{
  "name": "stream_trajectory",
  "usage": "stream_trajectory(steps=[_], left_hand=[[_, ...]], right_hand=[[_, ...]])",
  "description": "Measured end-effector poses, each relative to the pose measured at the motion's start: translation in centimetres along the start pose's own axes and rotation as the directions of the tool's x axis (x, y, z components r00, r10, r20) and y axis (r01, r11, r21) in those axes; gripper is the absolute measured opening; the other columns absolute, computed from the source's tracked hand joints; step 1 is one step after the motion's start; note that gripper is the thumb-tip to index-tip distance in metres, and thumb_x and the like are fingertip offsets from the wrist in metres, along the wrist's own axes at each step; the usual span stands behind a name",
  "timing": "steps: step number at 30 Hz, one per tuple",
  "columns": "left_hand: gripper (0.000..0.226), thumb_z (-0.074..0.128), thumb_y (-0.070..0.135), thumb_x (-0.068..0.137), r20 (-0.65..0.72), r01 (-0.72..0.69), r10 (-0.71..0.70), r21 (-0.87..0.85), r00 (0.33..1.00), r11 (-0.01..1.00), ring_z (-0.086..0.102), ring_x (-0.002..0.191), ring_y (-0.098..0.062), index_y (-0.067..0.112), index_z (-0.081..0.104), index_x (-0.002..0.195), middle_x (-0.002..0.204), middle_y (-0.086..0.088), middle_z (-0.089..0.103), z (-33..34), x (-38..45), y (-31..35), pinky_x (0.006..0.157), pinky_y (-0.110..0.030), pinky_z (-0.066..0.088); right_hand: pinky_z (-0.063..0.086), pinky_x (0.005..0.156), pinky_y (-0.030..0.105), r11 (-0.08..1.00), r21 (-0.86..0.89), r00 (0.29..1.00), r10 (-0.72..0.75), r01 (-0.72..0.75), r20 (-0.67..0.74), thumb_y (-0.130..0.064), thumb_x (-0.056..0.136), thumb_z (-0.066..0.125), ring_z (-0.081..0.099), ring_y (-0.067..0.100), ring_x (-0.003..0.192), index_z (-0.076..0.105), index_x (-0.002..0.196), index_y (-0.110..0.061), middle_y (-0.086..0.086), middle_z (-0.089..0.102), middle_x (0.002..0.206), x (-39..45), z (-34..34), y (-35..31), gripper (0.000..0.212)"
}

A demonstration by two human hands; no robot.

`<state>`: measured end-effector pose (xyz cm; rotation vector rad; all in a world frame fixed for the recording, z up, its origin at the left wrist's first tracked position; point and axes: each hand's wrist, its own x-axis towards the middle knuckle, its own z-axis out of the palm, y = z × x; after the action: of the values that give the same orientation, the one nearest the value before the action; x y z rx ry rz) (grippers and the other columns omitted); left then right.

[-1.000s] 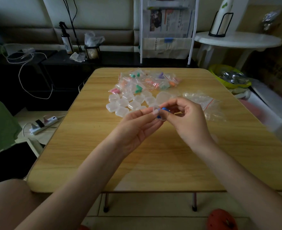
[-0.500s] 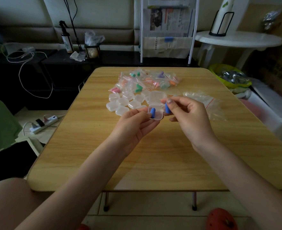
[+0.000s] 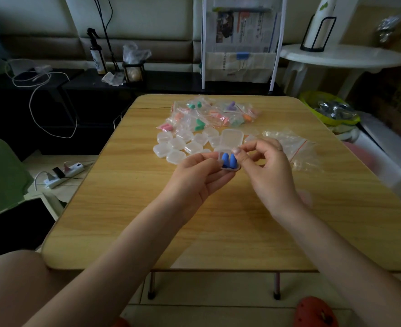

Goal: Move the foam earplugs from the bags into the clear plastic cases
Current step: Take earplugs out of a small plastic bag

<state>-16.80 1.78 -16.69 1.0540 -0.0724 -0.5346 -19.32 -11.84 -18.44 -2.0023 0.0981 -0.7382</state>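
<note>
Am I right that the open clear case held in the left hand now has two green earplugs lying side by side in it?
Not quite: the head view shows the two earplugs are blue, not green. The rest holds: they lie side by side in the open clear case, which the left hand holds.

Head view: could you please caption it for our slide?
Left hand holds open case with two blue earplugs; right hand steadies it.

Light: dim, soft daylight, brightest on the far wall and the white side table (image 3: 343, 56)
Shadows: faint under the hands on the wooden table (image 3: 128, 208); left floor nearly black
Blur: mild, overall
Distortion: wide-angle bending at frame edges
</note>
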Motion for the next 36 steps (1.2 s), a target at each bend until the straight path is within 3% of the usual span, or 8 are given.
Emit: stream_trajectory(steps=[5, 9, 11, 15, 21, 24, 30, 36], left_hand=[[0.018, 0.042, -0.006, 0.094, 0.016, 0.040, -0.040, -0.018, 0.999, 0.999, 0.070, 0.082, -0.019, -0.005, 0.058, 0.102, 0.090, -0.018, 0.070, 0.2, -0.2, 0.0, 0.075, -0.024, 0.058], [0.016, 0.045, -0.004, 0.095, 0.009, 0.064, -0.064, -0.011, 0.998, 0.998, 0.069, 0.092, -0.023, -0.007, 0.058, 0.104, 0.097, -0.021, 0.070, -0.1, -0.1, 0.0, 0.077, -0.025, 0.057], [0.014, 0.046, -0.004, 0.094, 0.002, 0.065, -0.065, -0.008, 0.998, 0.998, 0.069, 0.093, -0.025, -0.005, 0.058, 0.101, 0.095, -0.021, 0.070, -0.2, 0.0, 0.1, 0.077, -0.025, 0.057], [0.018, 0.045, 0.003, 0.097, -0.015, 0.078, -0.079, -0.061, 0.997, 0.995, 0.069, 0.092, -0.026, -0.009, 0.056, 0.105, 0.099, -0.024, 0.069, -0.5, 0.3, 0.1, 0.077, -0.027, 0.058], [0.016, 0.053, 0.008, 0.092, 0.045, 0.077, -0.075, -0.029, 0.996, 0.997, 0.069, 0.084, -0.019, -0.004, 0.064, 0.094, 0.093, -0.019, 0.070, -0.9, 0.3, 0.0, 0.082, -0.026, 0.055], [0.012, 0.052, -0.004, 0.089, 0.033, 0.049, -0.049, -0.004, 0.998, 0.999, 0.070, 0.074, -0.017, -0.001, 0.063, 0.088, 0.084, -0.015, 0.070, -1.0, 0.3, 0.0, 0.076, -0.025, 0.057], [0.014, 0.052, 0.005, 0.092, 0.033, 0.047, -0.050, 0.101, 0.998, 0.994, 0.069, 0.072, -0.016, -0.001, 0.061, 0.102, 0.089, -0.014, 0.072, -1.1, 0.4, -0.1, 0.073, -0.026, 0.057], [0.014, 0.055, 0.007, 0.091, 0.017, 0.081, -0.083, 0.095, 0.996, 0.992, 0.069, 0.070, -0.015, -0.001, 0.063, 0.100, 0.090, -0.016, 0.072, -1.4, 0.5, -0.3, 0.071, -0.026, 0.057]], right_hand=[[0.043, 0.066, 0.010, 0.992, 0.125, 0.999, 0.034, -0.035, 0.014, -0.017, 0.088, 0.066, 0.054, 0.004, 0.075, 0.047, 0.088, -0.028, -0.008, 0.054, 0.097, 0.0, -0.1, -0.3, 0.022], [0.048, 0.061, 0.018, 0.965, 0.244, 0.994, 0.083, -0.099, 0.076, -0.019, 0.098, 0.050, 0.060, 0.003, 0.076, 0.051, 0.100, -0.023, -0.009, 0.058, 0.094, 0.3, -0.4, -0.3, 0.005], [0.048, 0.064, 0.017, 0.966, 0.243, 0.991, 0.067, -0.092, 0.112, -0.021, 0.100, 0.045, 0.060, 0.003, 0.079, 0.056, 0.106, -0.023, -0.004, 0.061, 0.095, 0.4, -0.7, -0.2, 0.013], [0.042, 0.071, 0.008, 0.978, 0.205, 0.985, -0.008, -0.027, 0.170, -0.019, 0.100, 0.045, 0.059, 0.001, 0.084, 0.066, 0.095, -0.022, -0.008, 0.066, 0.092, 0.7, -1.1, 0.0, 0.022], [0.046, 0.077, 0.018, 0.990, 0.115, 0.955, -0.108, 0.079, 0.277, -0.011, 0.091, 0.061, 0.057, -0.002, 0.096, 0.068, 0.072, -0.018, -0.001, 0.064, 0.099, 0.5, -1.1, 0.5, 0.021], [0.048, 0.070, 0.021, 0.990, 0.137, 0.948, -0.085, 0.044, 0.307, -0.013, 0.084, 0.070, 0.061, 0.006, 0.091, 0.061, 0.082, -0.018, -0.003, 0.063, 0.103, 0.5, -0.9, 0.8, 0.011], [0.048, 0.080, 0.018, 0.990, -0.036, 0.905, -0.107, 0.133, 0.411, -0.022, 0.077, 0.076, 0.054, -0.003, 0.100, 0.054, 0.119, -0.029, -0.021, 0.057, 0.114, 0.3, -1.1, 0.8, 0.047], [0.048, 0.083, 0.026, 0.964, -0.150, 0.907, -0.146, 0.221, 0.394, -0.026, 0.078, 0.075, 0.056, 0.008, 0.099, 0.060, 0.122, -0.029, -0.008, 0.062, 0.116, 0.2, -0.9, 1.3, 0.047]])
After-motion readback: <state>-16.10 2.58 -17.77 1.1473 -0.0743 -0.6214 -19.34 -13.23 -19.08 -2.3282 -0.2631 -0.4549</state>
